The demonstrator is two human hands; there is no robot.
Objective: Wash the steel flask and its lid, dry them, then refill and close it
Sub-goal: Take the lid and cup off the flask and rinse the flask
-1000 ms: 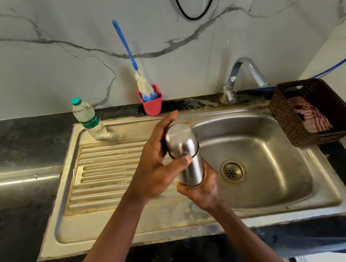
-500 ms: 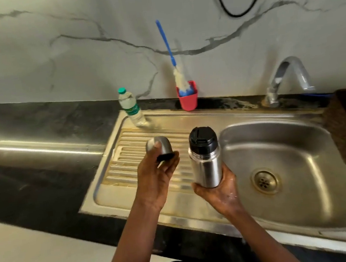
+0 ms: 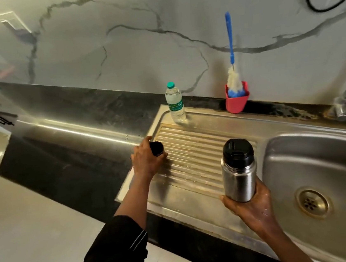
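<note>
The flask (image 3: 240, 179) is held upright above the draining board (image 3: 192, 161), just beside the basin (image 3: 289, 160). Its base is cupped in the right hand (image 3: 249, 206), with the fingers curled round the lower wall. A black stopper (image 3: 237, 152) is seated in its neck. The lid (image 3: 157, 148) is gripped by the left hand (image 3: 148, 159) at the board's left edge, open end up. The steel is judged rigid, smooth and slippery against a wet-looking palm, so a fuller hold round the mid-body would be advised before the stopper is twisted.
</note>
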